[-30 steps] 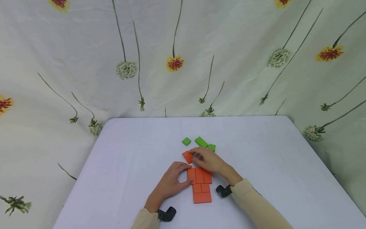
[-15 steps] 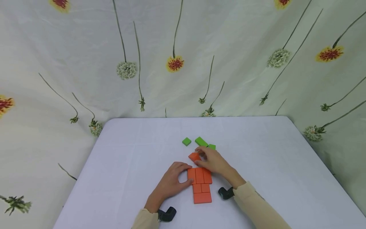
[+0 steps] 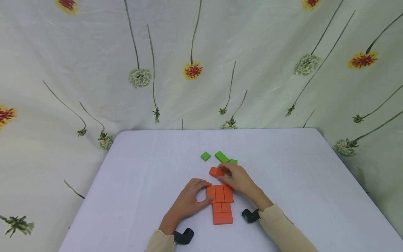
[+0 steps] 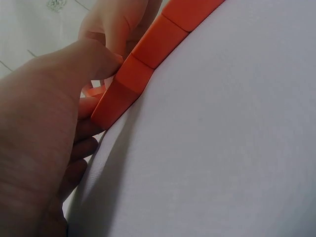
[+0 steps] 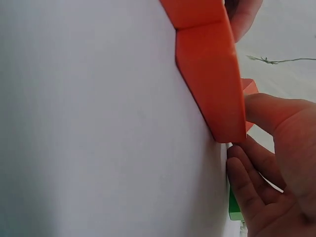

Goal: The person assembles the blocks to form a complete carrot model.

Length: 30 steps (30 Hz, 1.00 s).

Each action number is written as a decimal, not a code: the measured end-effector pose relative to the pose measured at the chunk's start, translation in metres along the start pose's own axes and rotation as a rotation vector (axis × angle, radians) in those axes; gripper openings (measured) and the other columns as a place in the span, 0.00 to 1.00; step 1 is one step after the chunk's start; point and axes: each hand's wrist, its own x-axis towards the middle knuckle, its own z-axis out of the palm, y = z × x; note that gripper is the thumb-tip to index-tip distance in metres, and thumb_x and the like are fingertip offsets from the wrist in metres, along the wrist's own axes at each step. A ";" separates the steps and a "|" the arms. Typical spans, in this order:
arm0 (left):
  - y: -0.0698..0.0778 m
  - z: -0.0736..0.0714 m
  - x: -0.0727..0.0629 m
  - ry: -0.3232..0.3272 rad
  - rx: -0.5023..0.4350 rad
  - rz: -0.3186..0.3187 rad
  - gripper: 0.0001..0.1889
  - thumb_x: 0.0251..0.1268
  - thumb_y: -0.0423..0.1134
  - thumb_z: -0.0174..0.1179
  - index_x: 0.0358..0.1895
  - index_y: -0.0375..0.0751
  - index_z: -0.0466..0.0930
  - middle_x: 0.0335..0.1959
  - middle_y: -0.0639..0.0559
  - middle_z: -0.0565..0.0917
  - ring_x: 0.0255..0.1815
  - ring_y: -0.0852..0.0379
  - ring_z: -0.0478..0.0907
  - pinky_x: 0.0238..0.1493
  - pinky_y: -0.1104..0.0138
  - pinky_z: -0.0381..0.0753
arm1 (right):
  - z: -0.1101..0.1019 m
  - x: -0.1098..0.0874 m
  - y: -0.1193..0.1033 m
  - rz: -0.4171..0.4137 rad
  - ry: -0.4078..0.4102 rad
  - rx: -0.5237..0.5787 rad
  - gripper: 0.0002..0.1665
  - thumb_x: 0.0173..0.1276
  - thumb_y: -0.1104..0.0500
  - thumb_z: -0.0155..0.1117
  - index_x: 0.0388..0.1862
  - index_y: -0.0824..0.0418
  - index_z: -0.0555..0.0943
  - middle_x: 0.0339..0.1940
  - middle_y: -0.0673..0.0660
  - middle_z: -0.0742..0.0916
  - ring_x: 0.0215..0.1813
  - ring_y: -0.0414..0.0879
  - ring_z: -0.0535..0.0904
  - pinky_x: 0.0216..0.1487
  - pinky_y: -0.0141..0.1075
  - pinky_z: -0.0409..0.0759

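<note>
In the head view, flat orange blocks (image 3: 223,218) lie fitted together on the table, with a wider upper row of upright pieces above smaller ones. My left hand (image 3: 190,197) grips the upper-left orange block (image 3: 210,191), index finger at its far corner and thumb at its near one. Just beyond the row, my right hand (image 3: 236,179) pinches a separate orange block (image 3: 215,172) between thumb and fingers. In the right wrist view this held block (image 5: 250,87) is mostly hidden behind the row's end and my thumb.
Beyond the right hand lie a small green block (image 3: 205,156), a longer green block (image 3: 221,156) and another green block (image 3: 233,161), partly hidden by that hand. A flower-printed cloth (image 3: 264,63) hangs behind the white table (image 3: 141,168).
My right hand has shifted slightly right with the orange block and turned it, so that it shows a longer, flatter side. My left hand has stayed in place.
</note>
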 end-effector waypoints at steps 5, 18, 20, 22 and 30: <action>0.000 0.000 0.000 -0.003 0.001 -0.002 0.22 0.66 0.50 0.70 0.60 0.49 0.82 0.58 0.55 0.81 0.63 0.56 0.75 0.67 0.56 0.79 | -0.001 -0.004 0.002 -0.013 0.024 0.009 0.21 0.66 0.59 0.75 0.57 0.53 0.83 0.50 0.50 0.89 0.52 0.46 0.84 0.58 0.43 0.84; -0.001 0.001 0.000 0.008 0.007 0.010 0.21 0.66 0.50 0.71 0.60 0.50 0.82 0.57 0.56 0.81 0.63 0.57 0.75 0.66 0.57 0.80 | -0.008 -0.008 0.006 -0.133 0.061 0.008 0.15 0.65 0.65 0.74 0.50 0.55 0.88 0.45 0.48 0.90 0.48 0.44 0.85 0.55 0.42 0.86; -0.001 0.001 0.000 0.007 0.007 0.009 0.21 0.66 0.50 0.70 0.59 0.50 0.82 0.57 0.56 0.82 0.62 0.57 0.75 0.66 0.56 0.80 | -0.009 -0.008 0.006 -0.132 0.053 0.007 0.16 0.66 0.63 0.75 0.53 0.56 0.87 0.45 0.48 0.90 0.49 0.45 0.84 0.55 0.43 0.86; 0.000 0.001 0.001 0.008 0.010 0.009 0.21 0.66 0.50 0.70 0.59 0.50 0.82 0.57 0.56 0.82 0.62 0.57 0.75 0.66 0.57 0.80 | -0.009 -0.009 0.007 -0.120 0.048 0.002 0.19 0.66 0.59 0.75 0.55 0.56 0.87 0.46 0.48 0.89 0.49 0.44 0.83 0.55 0.43 0.85; 0.000 0.001 0.000 0.013 0.017 0.019 0.22 0.65 0.49 0.71 0.60 0.49 0.82 0.57 0.56 0.82 0.62 0.57 0.75 0.66 0.57 0.79 | -0.006 -0.009 0.010 -0.101 0.057 0.013 0.18 0.66 0.53 0.76 0.54 0.53 0.89 0.43 0.45 0.88 0.45 0.41 0.81 0.49 0.37 0.84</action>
